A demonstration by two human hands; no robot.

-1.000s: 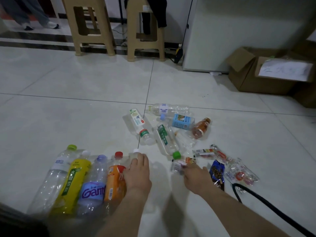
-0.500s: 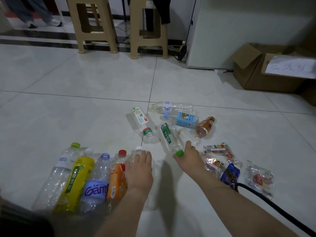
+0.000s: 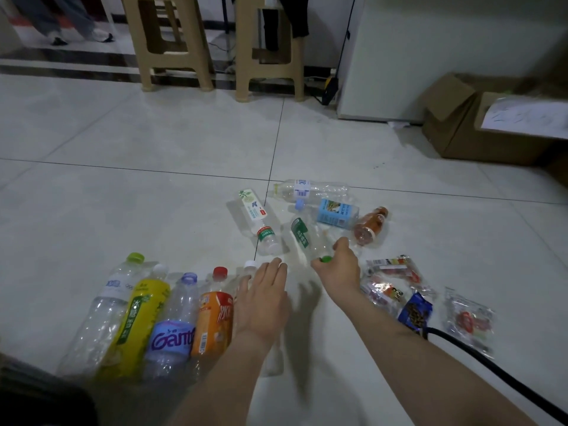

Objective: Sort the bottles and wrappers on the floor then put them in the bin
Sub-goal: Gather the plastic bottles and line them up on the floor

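Several bottles lie side by side at the lower left: a clear one with a green cap (image 3: 104, 309), a yellow one (image 3: 138, 321), a purple-labelled one (image 3: 173, 333) and an orange one (image 3: 212, 321). My left hand (image 3: 261, 302) lies over a white-capped clear bottle (image 3: 250, 264) at the row's right end and holds it down. My right hand (image 3: 338, 267) grips the green-capped neck of a green-labelled clear bottle (image 3: 301, 235). Behind it lie a white-labelled bottle (image 3: 255, 210), a clear bottle (image 3: 310, 190), a blue-labelled bottle (image 3: 336, 212) and a small brown bottle (image 3: 368, 226). Wrappers (image 3: 393, 269), a dark blue one (image 3: 415, 312) and a clear one (image 3: 468, 321), lie to the right.
An open cardboard box (image 3: 455, 127) stands at the far right beside a white cabinet (image 3: 430, 56). Two beige plastic stools (image 3: 172, 56) (image 3: 270, 66) stand at the back. A black cable (image 3: 491, 370) runs along my right forearm. A person's legs (image 3: 61, 20) show at the top left.
My right hand has left the wrappers, which now lie further right, and has moved forward onto the green-capped bottle's neck. My left hand has stayed on the white-capped bottle.
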